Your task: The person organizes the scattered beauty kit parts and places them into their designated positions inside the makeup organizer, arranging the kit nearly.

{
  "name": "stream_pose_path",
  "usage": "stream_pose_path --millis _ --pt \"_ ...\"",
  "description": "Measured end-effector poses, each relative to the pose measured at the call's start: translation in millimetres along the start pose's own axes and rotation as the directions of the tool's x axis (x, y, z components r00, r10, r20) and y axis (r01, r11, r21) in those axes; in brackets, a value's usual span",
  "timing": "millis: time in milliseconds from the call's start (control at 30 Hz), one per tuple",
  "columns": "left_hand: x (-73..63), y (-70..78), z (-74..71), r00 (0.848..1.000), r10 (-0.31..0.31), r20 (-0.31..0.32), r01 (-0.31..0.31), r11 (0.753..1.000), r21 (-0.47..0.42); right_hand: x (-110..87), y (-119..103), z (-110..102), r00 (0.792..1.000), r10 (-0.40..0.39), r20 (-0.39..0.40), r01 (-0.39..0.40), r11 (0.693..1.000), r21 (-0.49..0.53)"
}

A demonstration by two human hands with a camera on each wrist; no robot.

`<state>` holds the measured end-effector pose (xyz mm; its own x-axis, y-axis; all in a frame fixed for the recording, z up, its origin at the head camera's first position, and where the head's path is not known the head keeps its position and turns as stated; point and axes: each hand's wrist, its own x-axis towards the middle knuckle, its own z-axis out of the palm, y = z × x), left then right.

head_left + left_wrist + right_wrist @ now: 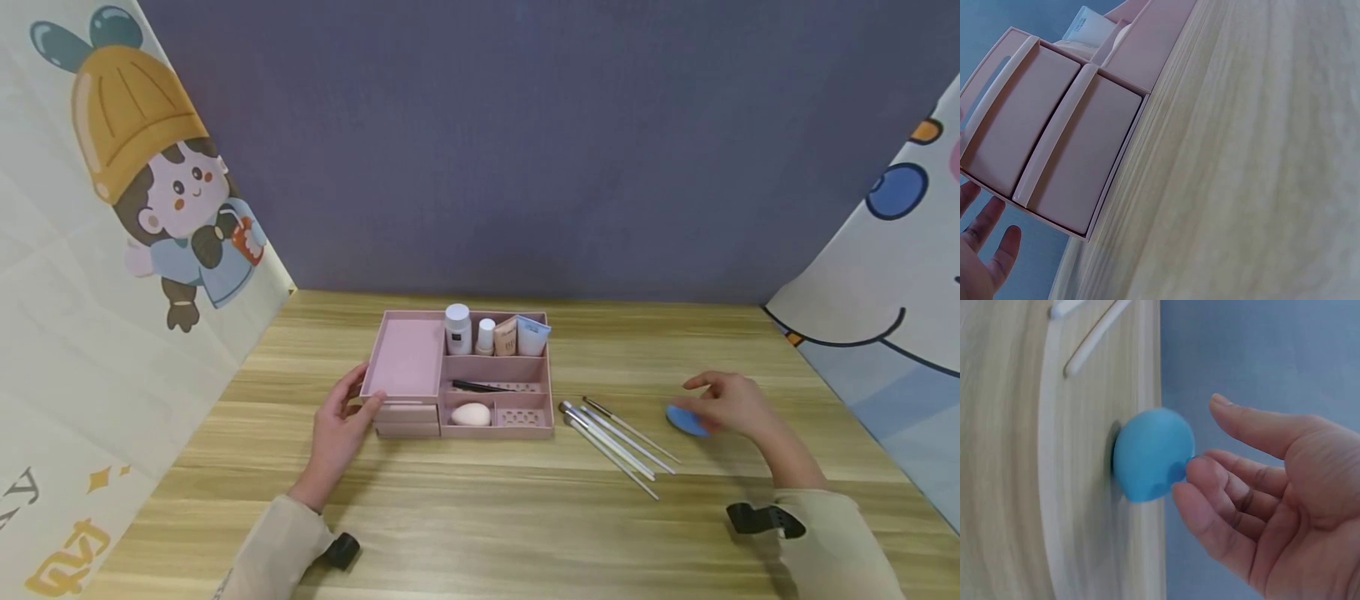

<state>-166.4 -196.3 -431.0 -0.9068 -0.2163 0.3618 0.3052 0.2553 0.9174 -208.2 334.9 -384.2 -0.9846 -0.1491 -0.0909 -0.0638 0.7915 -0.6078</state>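
My left hand (339, 423) rests at the left front corner of a pink makeup organizer (406, 354), thumb over the corner and the other fingers along its side. In the left wrist view, the fingers (985, 220) lie loosely extended beside two closed drawers (1085, 150). At the right, my right hand (738, 407) reaches over a blue teardrop makeup sponge (686, 420) on the table. The right wrist view shows its fingertips right by the sponge (1154, 455), with the thumb held apart and the fingers softly bent.
Several makeup brushes (611, 442) lie between organizer and sponge. Organizer compartments hold a white bottle (458, 331), a smaller white-capped bottle (486, 337), two tubes (533, 336), a black pencil-like stick (480, 387) and a white sponge (471, 414). A dark blue-grey panel (525, 150) stands behind.
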Motion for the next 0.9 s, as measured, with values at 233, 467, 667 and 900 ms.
stream_pose_path --millis 233,467,667,900 --pt "-0.4 2.3 -0.4 1.0 -0.009 0.005 0.009 1.0 -0.002 1.2 8.4 2.0 0.993 0.097 0.071 -0.096 0.995 -0.012" --pt "-1.0 1.8 0.0 1.0 -0.013 0.007 0.012 1.0 0.013 0.2 9.4 5.7 0.988 0.128 0.083 -0.129 0.992 0.005" --pt "-0.8 2.7 0.1 1.0 -0.014 0.012 0.014 1.0 0.012 0.8 9.6 7.9 0.985 0.143 0.1 -0.146 0.989 0.024" --pt "-0.8 3.0 0.0 1.0 -0.014 0.008 0.014 1.0 0.006 0.4 7.3 5.9 0.982 0.134 0.136 -0.146 0.986 0.081"
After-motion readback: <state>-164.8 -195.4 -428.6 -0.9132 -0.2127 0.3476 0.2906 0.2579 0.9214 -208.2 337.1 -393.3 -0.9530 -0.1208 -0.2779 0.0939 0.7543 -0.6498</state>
